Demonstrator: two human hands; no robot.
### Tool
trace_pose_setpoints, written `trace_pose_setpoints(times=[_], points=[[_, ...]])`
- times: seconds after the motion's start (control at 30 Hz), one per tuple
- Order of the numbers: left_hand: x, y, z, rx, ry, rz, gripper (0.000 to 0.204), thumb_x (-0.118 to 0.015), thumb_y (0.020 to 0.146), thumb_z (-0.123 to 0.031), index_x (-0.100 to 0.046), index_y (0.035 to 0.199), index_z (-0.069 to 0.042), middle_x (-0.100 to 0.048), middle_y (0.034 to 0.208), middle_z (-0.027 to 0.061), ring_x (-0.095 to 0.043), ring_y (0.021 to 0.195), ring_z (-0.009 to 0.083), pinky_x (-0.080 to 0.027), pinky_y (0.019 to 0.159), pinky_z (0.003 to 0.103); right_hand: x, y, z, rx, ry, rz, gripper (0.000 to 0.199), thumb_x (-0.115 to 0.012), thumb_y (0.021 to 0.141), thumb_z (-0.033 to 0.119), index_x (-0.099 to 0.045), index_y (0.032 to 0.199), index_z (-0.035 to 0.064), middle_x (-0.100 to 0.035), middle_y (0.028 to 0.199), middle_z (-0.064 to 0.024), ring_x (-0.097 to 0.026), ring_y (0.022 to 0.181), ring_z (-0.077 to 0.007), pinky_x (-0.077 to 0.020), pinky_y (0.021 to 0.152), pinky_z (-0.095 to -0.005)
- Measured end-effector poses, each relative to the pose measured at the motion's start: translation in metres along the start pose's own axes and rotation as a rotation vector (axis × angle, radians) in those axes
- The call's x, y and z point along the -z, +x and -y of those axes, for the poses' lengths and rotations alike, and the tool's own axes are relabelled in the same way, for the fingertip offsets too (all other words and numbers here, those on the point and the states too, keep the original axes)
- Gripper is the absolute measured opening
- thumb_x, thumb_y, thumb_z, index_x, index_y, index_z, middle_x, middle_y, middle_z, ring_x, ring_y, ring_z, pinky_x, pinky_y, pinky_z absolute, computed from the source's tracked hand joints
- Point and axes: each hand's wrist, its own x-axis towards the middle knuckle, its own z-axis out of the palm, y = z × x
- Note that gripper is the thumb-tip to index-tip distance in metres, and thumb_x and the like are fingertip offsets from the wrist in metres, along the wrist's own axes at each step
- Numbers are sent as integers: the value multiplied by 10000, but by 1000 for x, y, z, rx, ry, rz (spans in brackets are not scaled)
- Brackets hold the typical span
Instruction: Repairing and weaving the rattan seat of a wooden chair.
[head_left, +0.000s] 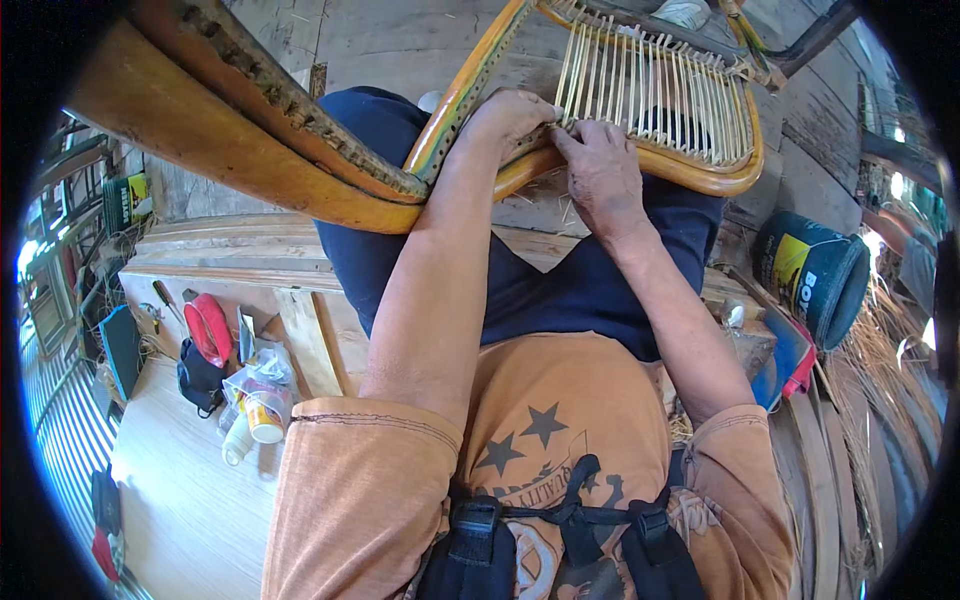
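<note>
A curved, varnished wooden chair frame (525, 172) with a row of small holes along its side rail lies across my lap. Pale cane strands (640, 85) run side by side over its right half. My left hand (512, 115) reaches over the near rail, its fingers pinched at the lower end of the leftmost strand. Right beside it is my right hand (605, 170), fingers bent and thumb pressed in at the same spot. The fingertips of both hands nearly meet. Exactly how each grips the strand is partly hidden.
A thick curved wooden arm (250, 150) rises toward the upper left. At the right stands a dark bucket (810, 280) near loose cane fibres (885, 400). On the left lie a red pouch (207, 330), a black pouch (201, 375) and a plastic bag with cups (262, 395).
</note>
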Motion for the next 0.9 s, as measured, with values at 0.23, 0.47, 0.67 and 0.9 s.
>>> trace_pose_setpoints(times=[0.23, 0.47, 0.67, 0.9], points=[[0, -1, 1, 87, 11, -67, 205, -619, 779, -139, -619, 929, 1, -624, 859, 118, -602, 762, 205, -495, 713, 336, -6, -4, 0, 21, 5, -50, 287, -530, 731, 98, -598, 1009, 111, -522, 931, -60, -486, 929, -256, -421, 753, -381], [8, 8, 11, 23, -18, 10, 174, -619, 770, -126, -611, 894, -4, -615, 832, 100, -596, 738, 192, -506, 705, 320, -2, -2, 6, -4, 29, -38, 298, -498, 767, 74, -599, 1042, 123, -524, 937, -53, -489, 924, -247, -409, 762, -376], [5, 4, 3, 39, 31, 43, 154, -591, 778, -106, -602, 891, -3, -612, 808, 98, -604, 725, 194, -517, 663, 334, -2, -3, -2, -10, 35, -75, 295, -531, 714, 73, -597, 999, 103, -526, 910, -55, -494, 913, -249, -428, 738, -381], [44, 32, 46, -630, 508, 215, 139, -564, 777, -137, -613, 841, -23, -587, 823, 50, -555, 755, 160, -455, 672, 323, 63, -107, -63, -523, 536, -462, 173, -561, 820, 58, -597, 988, 32, -587, 945, -132, -567, 915, -236, -441, 806, -313]])
